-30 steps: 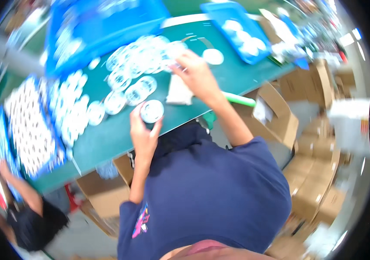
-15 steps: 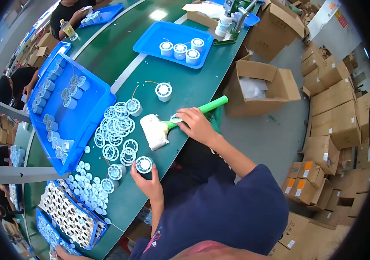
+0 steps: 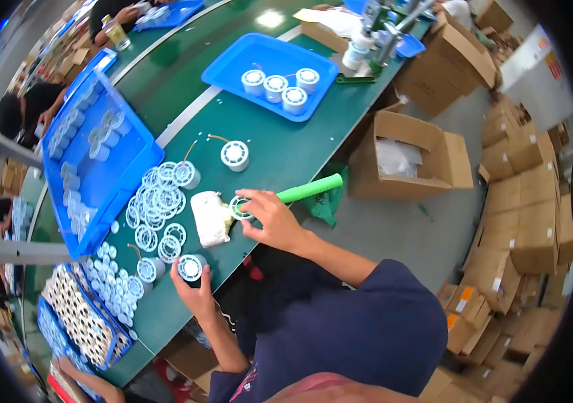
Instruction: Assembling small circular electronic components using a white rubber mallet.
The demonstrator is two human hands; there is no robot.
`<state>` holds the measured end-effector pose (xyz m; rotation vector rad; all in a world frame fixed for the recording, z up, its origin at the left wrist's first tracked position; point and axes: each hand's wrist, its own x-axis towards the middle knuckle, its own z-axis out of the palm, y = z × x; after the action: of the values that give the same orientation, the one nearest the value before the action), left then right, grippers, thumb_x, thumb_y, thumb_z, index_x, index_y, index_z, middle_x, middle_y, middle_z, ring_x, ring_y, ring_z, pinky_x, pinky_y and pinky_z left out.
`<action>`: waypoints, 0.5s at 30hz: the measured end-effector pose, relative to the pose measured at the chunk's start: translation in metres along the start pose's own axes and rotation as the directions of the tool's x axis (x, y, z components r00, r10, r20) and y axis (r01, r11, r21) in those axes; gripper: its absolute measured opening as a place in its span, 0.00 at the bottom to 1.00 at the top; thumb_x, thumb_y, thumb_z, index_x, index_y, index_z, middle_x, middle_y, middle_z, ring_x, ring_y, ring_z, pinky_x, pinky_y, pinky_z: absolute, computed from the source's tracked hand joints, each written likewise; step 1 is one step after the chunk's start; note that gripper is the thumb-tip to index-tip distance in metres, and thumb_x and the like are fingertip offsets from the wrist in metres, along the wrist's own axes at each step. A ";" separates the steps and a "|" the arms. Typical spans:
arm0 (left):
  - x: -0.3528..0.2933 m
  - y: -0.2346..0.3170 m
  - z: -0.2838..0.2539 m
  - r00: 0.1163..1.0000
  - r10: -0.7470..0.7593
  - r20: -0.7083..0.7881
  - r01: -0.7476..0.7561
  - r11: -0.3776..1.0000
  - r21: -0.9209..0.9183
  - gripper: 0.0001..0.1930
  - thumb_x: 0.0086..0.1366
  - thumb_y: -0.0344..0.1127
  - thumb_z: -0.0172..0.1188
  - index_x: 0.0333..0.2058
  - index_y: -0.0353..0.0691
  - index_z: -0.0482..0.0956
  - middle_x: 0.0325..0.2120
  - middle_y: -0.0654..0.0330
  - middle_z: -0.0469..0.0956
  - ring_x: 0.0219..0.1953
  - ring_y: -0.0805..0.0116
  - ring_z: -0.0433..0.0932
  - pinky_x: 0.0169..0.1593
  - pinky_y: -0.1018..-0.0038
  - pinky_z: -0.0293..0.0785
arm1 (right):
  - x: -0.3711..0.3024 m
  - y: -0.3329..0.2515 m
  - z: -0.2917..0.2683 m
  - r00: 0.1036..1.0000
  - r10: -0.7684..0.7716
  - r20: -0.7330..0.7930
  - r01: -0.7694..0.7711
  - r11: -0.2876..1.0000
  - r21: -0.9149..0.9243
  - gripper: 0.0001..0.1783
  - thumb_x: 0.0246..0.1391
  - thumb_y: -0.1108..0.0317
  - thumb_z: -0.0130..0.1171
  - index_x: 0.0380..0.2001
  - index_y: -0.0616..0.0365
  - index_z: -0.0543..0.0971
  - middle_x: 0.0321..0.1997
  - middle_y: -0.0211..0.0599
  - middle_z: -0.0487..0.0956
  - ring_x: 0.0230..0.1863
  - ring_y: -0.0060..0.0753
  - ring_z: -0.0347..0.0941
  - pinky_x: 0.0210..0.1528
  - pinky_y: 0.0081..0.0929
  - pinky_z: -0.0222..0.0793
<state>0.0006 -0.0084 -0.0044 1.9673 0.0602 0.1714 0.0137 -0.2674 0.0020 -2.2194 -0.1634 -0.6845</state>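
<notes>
My left hand (image 3: 196,297) is closed round a white cylindrical housing (image 3: 190,268) with a slotted round top, standing at the near edge of the green table. My right hand (image 3: 271,220) pinches a white slotted ring (image 3: 239,207) between thumb and fingers, above a hammer. Its green handle (image 3: 312,189) juts past the table edge, and its head is a white wrapped block (image 3: 210,219). Left of the hammer lies a heap of white rings (image 3: 157,199). More housings with thin wires stand around it, one housing (image 3: 234,155) just beyond the hammer.
A blue tray (image 3: 222,62) with several housings lies at the back. To the left, a large blue bin (image 3: 140,151) holds more housings. Small white caps (image 3: 113,285) are scattered near a tray of perforated pale sheets (image 3: 75,309). An open carton (image 3: 420,171) stands on the floor at right.
My right hand has come off the hammer handle and moved left toward the hammer head, carrying the ring. My left hand stays on the housing. The whole view has shifted slightly.
</notes>
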 end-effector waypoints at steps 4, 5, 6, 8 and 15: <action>0.005 -0.001 0.003 0.995 0.097 0.006 -0.097 0.994 0.056 0.31 0.58 0.27 0.74 0.59 0.32 0.72 0.53 0.53 0.75 0.55 0.61 0.75 0.62 0.68 0.69 | 0.008 0.002 -0.004 1.000 -0.020 0.020 0.020 0.999 -0.027 0.13 0.47 0.72 0.64 0.38 0.58 0.78 0.61 0.50 0.76 0.57 0.55 0.76 0.58 0.48 0.71; 0.006 0.000 0.005 0.996 0.084 0.014 -0.085 0.996 0.033 0.31 0.58 0.28 0.74 0.59 0.32 0.72 0.53 0.53 0.75 0.54 0.60 0.75 0.61 0.68 0.69 | 0.008 0.005 -0.004 0.999 -0.042 0.002 0.042 0.998 -0.055 0.13 0.47 0.72 0.63 0.38 0.58 0.77 0.60 0.51 0.76 0.58 0.56 0.75 0.58 0.48 0.71; 0.006 0.003 0.007 0.994 0.109 0.012 -0.110 0.992 0.068 0.31 0.58 0.28 0.75 0.58 0.32 0.72 0.53 0.53 0.75 0.54 0.60 0.75 0.61 0.68 0.69 | 0.009 0.002 -0.006 1.000 -0.016 0.017 0.017 0.997 -0.082 0.12 0.47 0.72 0.64 0.37 0.58 0.78 0.60 0.51 0.76 0.57 0.56 0.75 0.56 0.48 0.71; 0.006 0.002 0.009 0.996 0.093 0.004 -0.093 0.995 0.037 0.31 0.58 0.29 0.75 0.59 0.32 0.72 0.53 0.52 0.75 0.54 0.59 0.75 0.60 0.67 0.70 | 0.008 0.005 0.001 0.997 -0.066 -0.035 0.061 0.990 -0.125 0.13 0.50 0.67 0.69 0.38 0.57 0.79 0.59 0.49 0.78 0.56 0.54 0.75 0.55 0.47 0.71; 0.005 0.004 0.014 0.990 0.144 0.010 -0.144 0.988 0.051 0.31 0.57 0.30 0.75 0.58 0.34 0.71 0.51 0.51 0.76 0.52 0.55 0.78 0.56 0.64 0.74 | 0.010 0.009 0.006 0.997 -0.055 -0.060 0.044 0.984 -0.170 0.17 0.48 0.65 0.75 0.37 0.58 0.79 0.55 0.43 0.81 0.54 0.51 0.76 0.53 0.43 0.69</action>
<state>0.0072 -0.0222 -0.0056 2.0241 -0.0826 0.2607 0.0280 -0.2702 -0.0018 -2.3579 -0.1329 -0.8230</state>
